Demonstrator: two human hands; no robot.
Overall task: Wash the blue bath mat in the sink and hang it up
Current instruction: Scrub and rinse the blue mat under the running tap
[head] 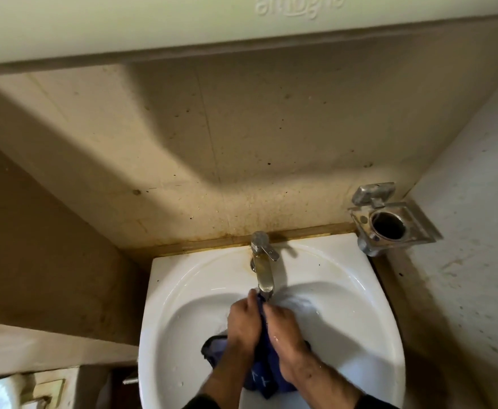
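The blue bath mat [264,370] is bunched up in the white sink [182,290], wet and dark, hanging down between my two hands. My left hand [243,323] grips its left side and my right hand [284,327] grips its right side, the two pressed close together. A fold of the mat rises between my fingers right under the spout of the steel tap [262,267]. Much of the mat is hidden under my hands and wrists. Water wets the bowl to the right of my hands.
A stained beige wall rises behind the sink. A metal holder with a round hole [389,224] is fixed to the wall at the right rear corner. A white cabinet underside [182,22] overhangs at the top. A low ledge [35,346] lies to the left.
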